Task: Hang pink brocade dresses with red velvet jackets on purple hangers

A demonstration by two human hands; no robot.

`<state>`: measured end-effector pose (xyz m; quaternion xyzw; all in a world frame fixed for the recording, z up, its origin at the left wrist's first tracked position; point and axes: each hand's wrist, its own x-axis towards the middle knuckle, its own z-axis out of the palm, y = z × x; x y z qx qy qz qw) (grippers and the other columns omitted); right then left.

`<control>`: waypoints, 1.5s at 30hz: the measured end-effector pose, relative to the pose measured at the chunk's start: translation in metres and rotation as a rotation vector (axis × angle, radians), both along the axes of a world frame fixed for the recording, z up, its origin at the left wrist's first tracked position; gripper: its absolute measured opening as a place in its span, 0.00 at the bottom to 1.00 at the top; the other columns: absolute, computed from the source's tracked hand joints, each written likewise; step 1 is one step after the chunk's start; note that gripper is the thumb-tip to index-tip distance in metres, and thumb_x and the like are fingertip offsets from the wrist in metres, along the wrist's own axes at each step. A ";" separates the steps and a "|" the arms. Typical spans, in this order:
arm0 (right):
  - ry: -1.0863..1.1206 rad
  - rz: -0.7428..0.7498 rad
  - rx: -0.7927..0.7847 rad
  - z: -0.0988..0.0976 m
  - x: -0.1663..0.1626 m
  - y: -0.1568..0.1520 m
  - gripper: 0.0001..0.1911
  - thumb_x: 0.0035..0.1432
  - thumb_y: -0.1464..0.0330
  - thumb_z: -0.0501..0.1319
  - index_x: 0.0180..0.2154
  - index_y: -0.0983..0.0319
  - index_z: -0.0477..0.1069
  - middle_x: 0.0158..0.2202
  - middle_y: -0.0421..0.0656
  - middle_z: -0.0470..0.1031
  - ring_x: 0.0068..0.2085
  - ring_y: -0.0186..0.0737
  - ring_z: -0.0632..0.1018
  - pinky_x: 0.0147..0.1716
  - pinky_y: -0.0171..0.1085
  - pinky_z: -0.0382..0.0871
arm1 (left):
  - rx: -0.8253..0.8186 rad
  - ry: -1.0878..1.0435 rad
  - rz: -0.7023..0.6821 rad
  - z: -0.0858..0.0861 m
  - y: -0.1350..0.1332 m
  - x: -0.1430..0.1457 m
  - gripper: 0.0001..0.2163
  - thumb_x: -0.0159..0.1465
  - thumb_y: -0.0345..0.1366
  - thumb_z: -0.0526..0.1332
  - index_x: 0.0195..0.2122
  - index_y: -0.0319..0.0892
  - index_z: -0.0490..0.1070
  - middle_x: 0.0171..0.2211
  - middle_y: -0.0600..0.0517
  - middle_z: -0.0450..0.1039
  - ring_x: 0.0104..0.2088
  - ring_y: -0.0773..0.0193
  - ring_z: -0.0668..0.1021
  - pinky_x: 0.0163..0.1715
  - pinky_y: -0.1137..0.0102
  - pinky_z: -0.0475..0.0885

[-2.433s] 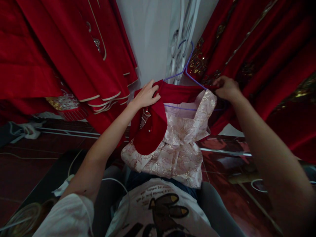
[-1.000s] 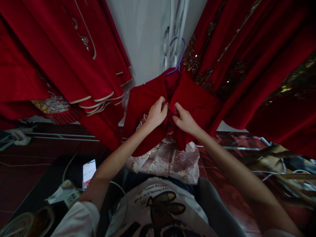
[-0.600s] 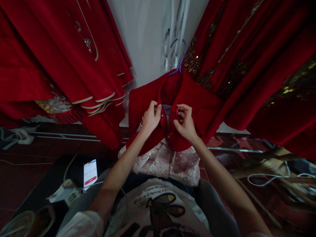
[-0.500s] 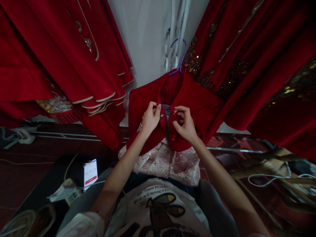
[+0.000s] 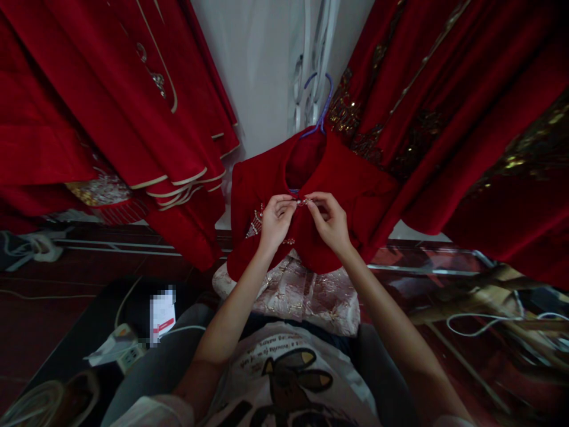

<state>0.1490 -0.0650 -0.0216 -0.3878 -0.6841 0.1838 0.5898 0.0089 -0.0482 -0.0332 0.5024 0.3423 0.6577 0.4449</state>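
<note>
A small red velvet jacket (image 5: 347, 178) hangs on a purple hanger (image 5: 320, 110) in front of me, over a pale gold brocade dress (image 5: 306, 293) whose skirt shows below it. My left hand (image 5: 274, 220) pinches the jacket's left front edge at the neck. My right hand (image 5: 331, 220) pinches the right front edge. The two edges meet between my fingertips at a small beaded fastening (image 5: 302, 202). Beaded trim shows beside my left hand.
Long red embroidered gowns (image 5: 111, 101) hang at left and more red gowns (image 5: 466, 118) at right, with a white wall (image 5: 262, 71) between. A phone (image 5: 162, 314), a power strip (image 5: 120, 353) and cables lie on a dark surface at lower left. More cables lie on the floor at right.
My hands left the hanger's shoulders and came to the jacket's front. The jacket now covers the gold bodice, and its two front edges have been drawn together at the neck.
</note>
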 end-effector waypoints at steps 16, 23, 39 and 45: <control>-0.020 0.014 -0.045 0.010 0.002 0.005 0.13 0.62 0.61 0.60 0.45 0.58 0.75 0.43 0.43 0.79 0.43 0.38 0.80 0.38 0.35 0.77 | 0.125 0.073 0.056 0.000 0.005 0.006 0.08 0.53 0.33 0.68 0.34 0.39 0.73 0.32 0.51 0.78 0.33 0.68 0.80 0.38 0.71 0.76; 0.090 0.096 -0.092 0.006 0.009 0.012 0.14 0.57 0.61 0.65 0.44 0.57 0.78 0.43 0.42 0.80 0.41 0.38 0.81 0.44 0.39 0.77 | 0.143 0.130 0.063 0.001 0.005 0.005 0.08 0.53 0.31 0.66 0.35 0.39 0.75 0.34 0.50 0.80 0.33 0.67 0.81 0.39 0.70 0.78; 0.242 0.139 -0.218 0.010 0.006 0.015 0.16 0.48 0.63 0.70 0.39 0.61 0.76 0.37 0.43 0.80 0.37 0.37 0.80 0.43 0.41 0.76 | 0.183 0.254 0.010 0.005 0.005 -0.005 0.08 0.55 0.34 0.67 0.36 0.39 0.78 0.35 0.49 0.81 0.34 0.65 0.82 0.41 0.67 0.79; 0.170 0.011 -0.113 -0.005 -0.007 0.017 0.14 0.54 0.65 0.65 0.41 0.58 0.64 0.40 0.42 0.72 0.41 0.36 0.76 0.41 0.38 0.73 | 0.190 0.221 -0.043 0.002 0.002 0.004 0.06 0.58 0.32 0.64 0.37 0.40 0.75 0.37 0.49 0.80 0.36 0.66 0.81 0.41 0.69 0.78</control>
